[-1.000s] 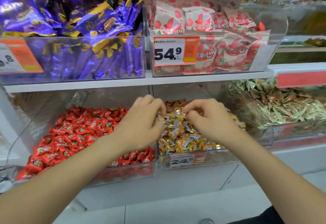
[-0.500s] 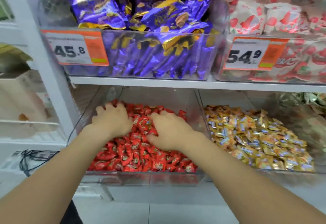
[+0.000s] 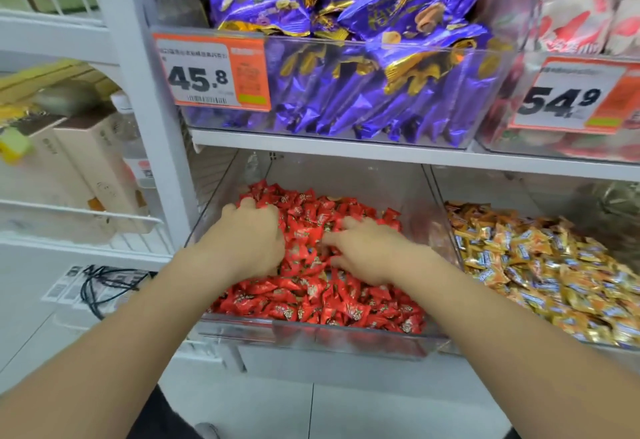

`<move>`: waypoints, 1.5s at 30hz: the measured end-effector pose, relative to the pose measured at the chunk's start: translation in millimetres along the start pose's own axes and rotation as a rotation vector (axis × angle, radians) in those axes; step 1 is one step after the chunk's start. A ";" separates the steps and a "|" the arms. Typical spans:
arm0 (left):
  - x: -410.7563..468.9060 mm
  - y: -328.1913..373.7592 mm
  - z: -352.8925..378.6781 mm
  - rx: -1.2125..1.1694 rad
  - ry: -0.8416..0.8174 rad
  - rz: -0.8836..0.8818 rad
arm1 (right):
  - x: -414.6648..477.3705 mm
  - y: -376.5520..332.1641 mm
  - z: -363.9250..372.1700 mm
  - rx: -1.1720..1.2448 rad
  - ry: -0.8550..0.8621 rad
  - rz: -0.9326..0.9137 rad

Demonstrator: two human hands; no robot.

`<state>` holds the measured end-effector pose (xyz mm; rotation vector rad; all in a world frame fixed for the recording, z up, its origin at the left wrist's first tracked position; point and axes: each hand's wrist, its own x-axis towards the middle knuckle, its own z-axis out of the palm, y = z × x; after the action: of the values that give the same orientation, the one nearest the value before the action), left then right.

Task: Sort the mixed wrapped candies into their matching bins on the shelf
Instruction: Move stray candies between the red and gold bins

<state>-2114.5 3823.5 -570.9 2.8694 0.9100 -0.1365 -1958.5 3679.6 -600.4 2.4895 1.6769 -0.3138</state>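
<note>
Nearest you, the clear plastic bin (image 3: 311, 334) has a hard, glossy front lip. Both your hands are over it and into the red candies (image 3: 311, 303) heaped inside. Your left hand (image 3: 249, 241) curls its fingers down into the heap, and I cannot tell whether it has caught one. Your right hand (image 3: 367, 251) lies on top with its fingers loosely spread, gripping nothing.

These pieces will likely feel light and slick, small pillows of crinkly film (they slide off each other easily). Pinch a stray by its twisted end or across its body rather than scooping.

The gold candies (image 3: 540, 265) fill the bin to the right, and the purple foil packets (image 3: 363, 92) sit on the shelf above.
</note>
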 end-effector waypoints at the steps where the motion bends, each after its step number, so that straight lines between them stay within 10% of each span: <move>1: -6.4 1.9 0.9 0.048 -0.014 -0.005 | -5.8 7.3 -1.2 -0.015 0.007 0.033; 6: -30.2 10.7 -2.5 0.187 -0.160 -0.033 | -30.2 11.6 -9.5 -0.171 0.130 0.110; 12: -26.9 8.7 -9.4 0.218 -0.450 0.010 | -38.5 -34.6 1.8 0.366 0.036 -0.336; 22: -7.5 19.6 -17.1 0.228 -0.510 0.045 | -30.0 -1.3 -9.3 -0.235 0.044 0.097; 36: 24.2 9.2 11.5 0.062 -0.490 -0.083 | 3.3 -10.9 -13.1 0.420 -0.235 0.357; 45: 38.4 17.4 49.0 -0.681 -0.383 -0.098 | -3.1 -4.2 -12.8 1.161 -0.106 0.463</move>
<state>-2075.6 3823.9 -622.4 2.0813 0.8159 -0.3048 -1962.1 3681.2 -587.2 3.3475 0.8684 -1.6937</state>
